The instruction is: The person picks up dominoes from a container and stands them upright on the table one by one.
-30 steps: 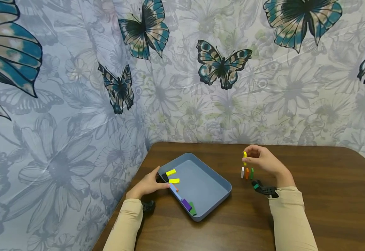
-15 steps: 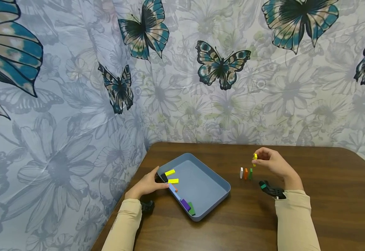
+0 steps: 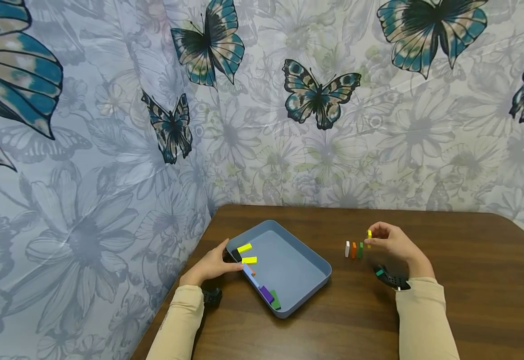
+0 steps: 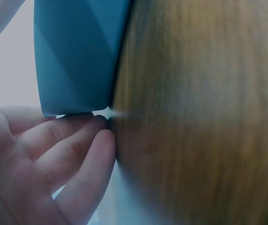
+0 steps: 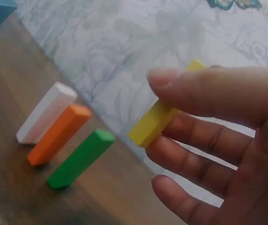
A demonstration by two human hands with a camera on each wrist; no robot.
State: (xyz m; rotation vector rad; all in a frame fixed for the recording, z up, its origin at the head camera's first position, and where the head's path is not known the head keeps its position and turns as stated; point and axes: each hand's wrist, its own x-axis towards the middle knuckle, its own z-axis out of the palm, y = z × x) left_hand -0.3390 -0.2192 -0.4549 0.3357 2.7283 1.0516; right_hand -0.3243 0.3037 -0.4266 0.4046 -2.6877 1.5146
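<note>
The right hand (image 3: 392,243) pinches a yellow block (image 5: 153,120) between thumb and fingers, the thumb laid across the block's near face. In the head view the block lies at the hand's 9 o'clock, just beside the standing green block (image 3: 361,250) and toward its 1 to 2 o'clock. Its long axis runs 12 to 6 o'clock, like that of the 3 standing blocks; the spacing between yellow and green is probably what matters most. The left hand (image 3: 211,263) is well apart, holding the tray (image 3: 289,265) at its 9 o'clock, thumb over the rim and fingers outside.

The right wrist view shows the yellow block's lower end clear of the green block, and gaps between the white block (image 5: 47,115), orange block (image 5: 60,135) and green block, harder to judge from the head. Only the head view shows the tray's contents, including 2 yellow blocks (image 3: 249,260) and a purple block (image 3: 267,293).
</note>
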